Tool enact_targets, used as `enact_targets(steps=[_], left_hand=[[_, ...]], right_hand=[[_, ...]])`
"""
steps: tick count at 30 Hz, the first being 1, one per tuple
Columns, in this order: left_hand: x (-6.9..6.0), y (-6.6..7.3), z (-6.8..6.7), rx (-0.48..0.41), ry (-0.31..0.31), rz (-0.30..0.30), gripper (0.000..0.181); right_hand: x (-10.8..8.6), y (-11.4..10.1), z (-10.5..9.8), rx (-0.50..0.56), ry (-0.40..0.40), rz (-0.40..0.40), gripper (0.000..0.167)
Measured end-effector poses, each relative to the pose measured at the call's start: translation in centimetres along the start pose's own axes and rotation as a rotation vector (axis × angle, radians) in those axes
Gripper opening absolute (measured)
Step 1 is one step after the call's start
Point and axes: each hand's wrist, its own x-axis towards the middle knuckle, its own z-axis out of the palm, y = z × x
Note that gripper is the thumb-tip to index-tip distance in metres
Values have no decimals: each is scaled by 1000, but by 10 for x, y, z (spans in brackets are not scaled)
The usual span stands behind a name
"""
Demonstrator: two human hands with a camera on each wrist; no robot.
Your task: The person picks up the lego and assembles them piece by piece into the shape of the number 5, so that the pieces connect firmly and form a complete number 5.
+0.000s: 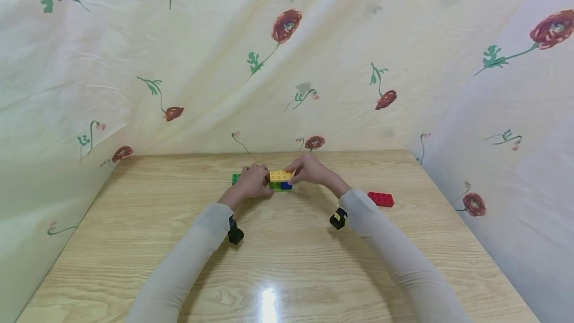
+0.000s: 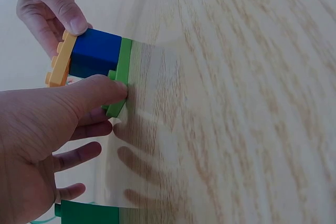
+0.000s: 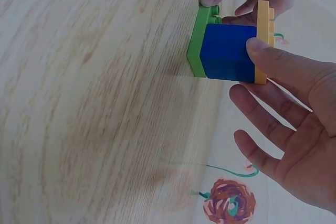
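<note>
A light green plate (image 3: 197, 43) lies flat on the table with a blue block (image 3: 228, 51) standing on one end of it. Over the blue block sits a thin yellow plate (image 1: 280, 176), its studs facing up. My right hand (image 1: 309, 169) pinches the yellow plate at its right end, the thumb (image 3: 260, 48) at the seam with the blue block. With thumb and fingers, my left hand (image 1: 253, 182) grips the light green plate's left end. A dark green block (image 2: 90, 212) lies beside the left hand, partly hidden behind it in the head view.
To the right, beyond the right sleeve, a red block (image 1: 380, 199) lies on the wooden table (image 1: 287, 258). Flowered cloth (image 1: 215, 64) hangs along the back and sides. Each wrist carries a small black camera (image 1: 235, 235).
</note>
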Motion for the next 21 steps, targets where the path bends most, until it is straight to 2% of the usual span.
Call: enact_targets(steps=[21], left_hand=[[-1, 0, 0, 7, 3, 4, 28]], right_hand=[[-1, 0, 2, 21, 13, -19, 36]])
